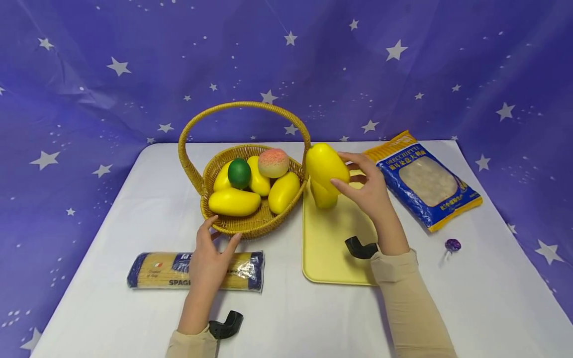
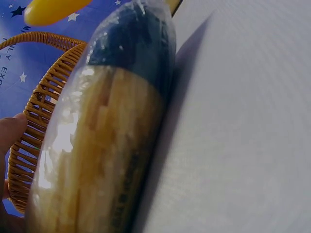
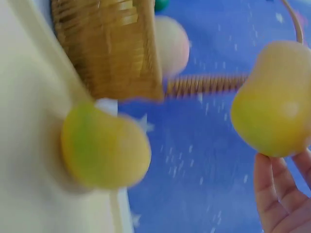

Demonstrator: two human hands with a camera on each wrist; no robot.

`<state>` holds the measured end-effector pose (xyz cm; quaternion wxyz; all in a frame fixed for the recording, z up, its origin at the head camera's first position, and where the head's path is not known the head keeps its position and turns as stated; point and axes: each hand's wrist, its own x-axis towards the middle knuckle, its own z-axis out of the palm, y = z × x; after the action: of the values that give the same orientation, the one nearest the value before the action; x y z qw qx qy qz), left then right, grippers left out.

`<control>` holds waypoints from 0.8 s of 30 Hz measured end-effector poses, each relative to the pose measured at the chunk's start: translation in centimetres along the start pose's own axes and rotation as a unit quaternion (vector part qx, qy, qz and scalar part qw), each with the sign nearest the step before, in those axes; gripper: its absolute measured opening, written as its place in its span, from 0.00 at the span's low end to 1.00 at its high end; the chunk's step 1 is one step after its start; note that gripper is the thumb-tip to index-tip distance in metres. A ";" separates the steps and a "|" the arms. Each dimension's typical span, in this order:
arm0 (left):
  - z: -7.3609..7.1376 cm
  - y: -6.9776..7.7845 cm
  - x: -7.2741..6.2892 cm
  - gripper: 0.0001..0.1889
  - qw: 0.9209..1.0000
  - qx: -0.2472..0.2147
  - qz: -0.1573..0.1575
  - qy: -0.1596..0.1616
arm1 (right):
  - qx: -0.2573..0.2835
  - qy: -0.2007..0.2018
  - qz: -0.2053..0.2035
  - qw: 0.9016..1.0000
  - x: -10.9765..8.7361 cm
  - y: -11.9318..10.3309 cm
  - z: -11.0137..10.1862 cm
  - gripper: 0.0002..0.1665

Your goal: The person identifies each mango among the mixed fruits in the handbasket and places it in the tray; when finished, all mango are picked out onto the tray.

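Head view: right hand [image 1: 372,194] holds smooth, rounded yellow fruit [image 1: 326,164].

the held mango [image 1: 328,163] is bright yellow, like the mangoes [image 1: 235,202] in the golden-brown basket [image 1: 261,231]. the small oval fruit [image 1: 239,173] is deep green; the peach [image 1: 273,163] blends coral pink into cream. the tray [image 1: 335,248] is pale yellow, the table [image 1: 286,318] white. the spaghetti packet [image 1: 163,271] is straw-coloured with dark blue ends; the pasta bag [image 1: 427,181] is blue with orange-yellow ends. the violet-blue backdrop [image 1: 313,74] has a silvery star-and-dot pattern. the sleeves [image 1: 412,308] are beige.
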<state>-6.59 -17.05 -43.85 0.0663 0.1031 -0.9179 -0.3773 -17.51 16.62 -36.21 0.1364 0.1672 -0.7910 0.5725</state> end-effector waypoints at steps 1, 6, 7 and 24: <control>0.0 0.0 0.0 0.42 1.000 0.001 -0.001 0.000 | 0.012 0.016 0.013 1.000 -0.1 0.3 -0.4 0.33; -0.1 0.0 -0.1 0.42 1.000 -0.001 -0.004 -0.001 | 0.061 0.080 0.068 0.993 -0.6 2.3 -1.7 0.30; -0.1 0.1 -0.1 0.42 1.000 -0.002 -0.004 -0.001 | 0.067 0.092 0.075 0.991 -0.7 2.7 -1.8 0.30; -0.1 0.1 -0.1 0.42 1.000 0.000 0.005 0.001 | 0.037 0.147 0.326 0.933 -1.2 7.3 -1.4 0.34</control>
<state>-6.47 -17.04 -43.67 0.0696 0.0988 -0.9185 -0.3764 -19.41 20.19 -42.56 0.0510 -0.1808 -0.7516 0.6323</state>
